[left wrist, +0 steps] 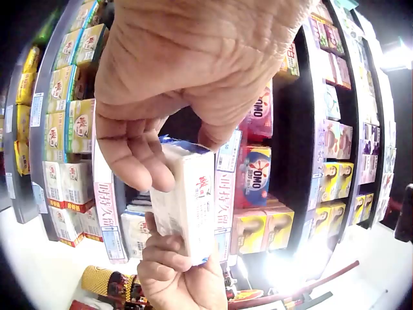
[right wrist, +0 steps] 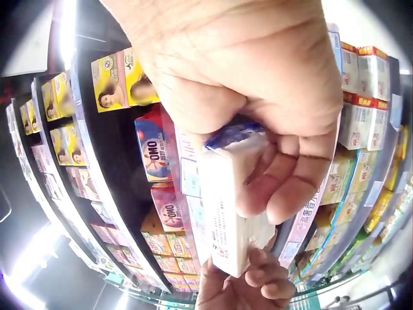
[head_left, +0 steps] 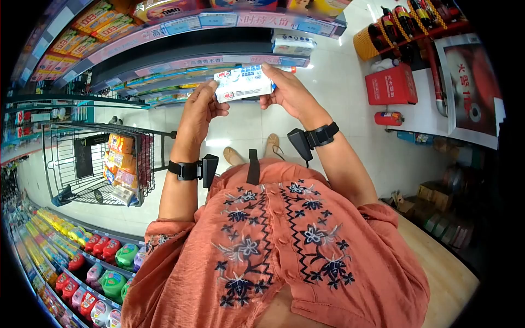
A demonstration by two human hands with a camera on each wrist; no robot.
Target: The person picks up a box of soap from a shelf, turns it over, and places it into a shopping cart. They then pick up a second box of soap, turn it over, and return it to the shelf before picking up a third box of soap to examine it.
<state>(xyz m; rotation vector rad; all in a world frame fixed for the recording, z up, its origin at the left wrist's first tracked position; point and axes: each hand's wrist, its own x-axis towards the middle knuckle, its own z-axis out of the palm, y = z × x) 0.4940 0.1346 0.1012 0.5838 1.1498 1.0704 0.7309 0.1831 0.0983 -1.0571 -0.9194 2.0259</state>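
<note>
A white wrapped pack (head_left: 244,83) with blue and red print is held level between both hands, in front of the shelf. The left hand (head_left: 201,109) pinches its left end between thumb and fingers. At the other end the right hand (head_left: 291,94) grips it, thumb on top. In the left wrist view the pack (left wrist: 187,200) shows a blue-edged end close to the left hand (left wrist: 187,84). In the right wrist view the right hand (right wrist: 258,110) curls round the blue end of the pack (right wrist: 226,194).
Shelves (head_left: 180,46) of boxed and wrapped goods stand ahead. A wire cart (head_left: 82,164) with several orange packs (head_left: 121,158) is at the left. Bottles (head_left: 112,284) line a lower-left shelf. A red box (head_left: 391,85) and a fire extinguisher (head_left: 388,118) are at the right.
</note>
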